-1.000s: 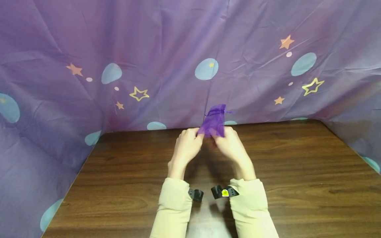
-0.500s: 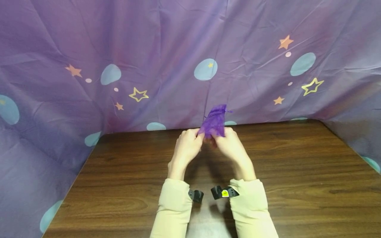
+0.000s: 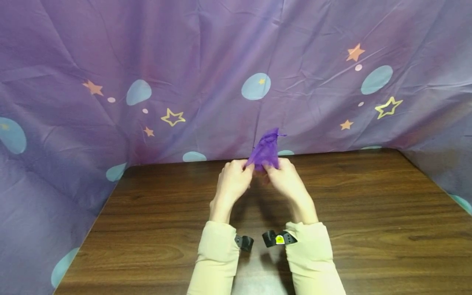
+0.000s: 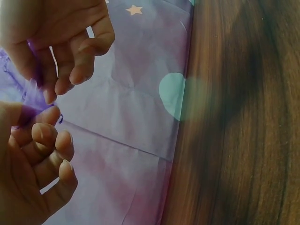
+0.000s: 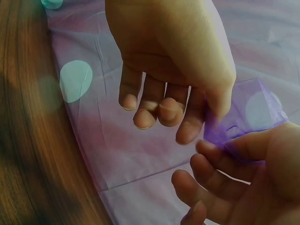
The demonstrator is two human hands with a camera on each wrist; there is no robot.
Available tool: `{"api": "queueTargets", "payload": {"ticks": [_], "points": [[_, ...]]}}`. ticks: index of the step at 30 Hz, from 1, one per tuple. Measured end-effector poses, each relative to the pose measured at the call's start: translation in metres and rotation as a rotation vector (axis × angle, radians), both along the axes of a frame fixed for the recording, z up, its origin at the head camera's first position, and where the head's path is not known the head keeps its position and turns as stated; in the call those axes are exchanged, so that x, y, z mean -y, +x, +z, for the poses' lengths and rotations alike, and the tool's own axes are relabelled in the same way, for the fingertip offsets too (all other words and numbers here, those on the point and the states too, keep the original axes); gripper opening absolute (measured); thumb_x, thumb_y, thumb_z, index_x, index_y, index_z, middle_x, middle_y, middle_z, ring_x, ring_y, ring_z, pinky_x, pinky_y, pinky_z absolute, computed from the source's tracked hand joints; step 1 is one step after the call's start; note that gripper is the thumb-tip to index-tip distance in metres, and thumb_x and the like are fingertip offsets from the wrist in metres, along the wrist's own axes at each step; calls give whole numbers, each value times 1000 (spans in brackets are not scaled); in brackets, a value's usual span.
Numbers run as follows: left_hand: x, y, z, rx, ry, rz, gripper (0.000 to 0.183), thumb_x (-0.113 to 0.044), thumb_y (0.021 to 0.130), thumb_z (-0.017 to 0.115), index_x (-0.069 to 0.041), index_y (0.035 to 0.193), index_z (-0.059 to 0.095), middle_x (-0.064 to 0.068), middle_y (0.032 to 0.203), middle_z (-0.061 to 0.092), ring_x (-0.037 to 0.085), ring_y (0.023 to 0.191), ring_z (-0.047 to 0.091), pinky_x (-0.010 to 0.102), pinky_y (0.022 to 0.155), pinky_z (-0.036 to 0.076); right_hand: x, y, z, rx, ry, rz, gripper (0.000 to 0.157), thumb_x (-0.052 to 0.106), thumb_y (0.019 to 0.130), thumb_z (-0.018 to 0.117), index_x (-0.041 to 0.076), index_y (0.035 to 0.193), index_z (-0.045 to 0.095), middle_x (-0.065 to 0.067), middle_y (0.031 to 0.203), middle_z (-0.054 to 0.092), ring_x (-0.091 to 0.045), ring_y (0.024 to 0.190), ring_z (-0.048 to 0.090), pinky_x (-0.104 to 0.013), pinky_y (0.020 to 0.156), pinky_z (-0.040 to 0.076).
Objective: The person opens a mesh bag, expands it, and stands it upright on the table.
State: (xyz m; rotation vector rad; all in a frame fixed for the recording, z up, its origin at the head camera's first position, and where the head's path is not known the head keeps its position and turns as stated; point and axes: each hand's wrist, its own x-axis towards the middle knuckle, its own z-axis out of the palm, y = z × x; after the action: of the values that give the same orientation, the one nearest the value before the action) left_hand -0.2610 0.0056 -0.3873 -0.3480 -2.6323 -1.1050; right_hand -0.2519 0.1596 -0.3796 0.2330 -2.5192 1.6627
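Note:
A small sheer purple drawstring bag (image 3: 267,150) is held up above the table's far side, its gathered cord end pointing up. My left hand (image 3: 234,180) pinches its lower left corner between thumb and index finger; my right hand (image 3: 289,179) does likewise at the lower right. In the left wrist view, the bag's purple mesh (image 4: 33,96) stretches between both hands, the other fingers loosely bent. The right wrist view shows the translucent fabric (image 5: 251,101) behind the thumbs. Nothing shows inside the bag.
Below the hands lies a dark wood-grain table (image 3: 147,221). A purple cloth backdrop (image 3: 206,82) with stars and pale blue ovals hangs along its far edge and sides. Black wrist mounts (image 3: 270,238) sit at both cream sleeves (image 3: 216,254).
The bag's top has tilted and narrowed slightly, and the thumbs now show more plainly over its lower edge. Both hands stay in nearly the same place, still pinching it.

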Motion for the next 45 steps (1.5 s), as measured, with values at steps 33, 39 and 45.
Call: {"api": "queueTargets", "payload": {"ticks": [33, 39, 45], "points": [[8, -1, 2, -30, -2, -38, 25, -35, 96, 56, -20, 85, 73, -7, 65, 61, 18, 65, 60, 40, 62, 48, 2, 0, 3, 0, -32, -96, 23, 14, 99, 52, -4, 89, 64, -12, 65, 62, -24, 54, 63, -36, 57, 51], [8, -1, 4, -97, -12, 0, 28, -29, 91, 55, -20, 66, 64, -7, 59, 55, 19, 61, 55, 38, 57, 46, -2, -1, 1, -74, 73, -213, 20, 17, 94, 63, 2, 107, 59, -11, 77, 65, -18, 53, 62, -35, 61, 49], [10, -1, 3, -143, -12, 74, 29, -31, 85, 59, -24, 57, 58, -7, 53, 51, 20, 56, 53, 38, 55, 46, 3, 0, 2, -298, 150, -361, 43, 13, 82, 76, 6, 119, 55, -11, 88, 65, -26, 71, 60, -42, 72, 46]]}}
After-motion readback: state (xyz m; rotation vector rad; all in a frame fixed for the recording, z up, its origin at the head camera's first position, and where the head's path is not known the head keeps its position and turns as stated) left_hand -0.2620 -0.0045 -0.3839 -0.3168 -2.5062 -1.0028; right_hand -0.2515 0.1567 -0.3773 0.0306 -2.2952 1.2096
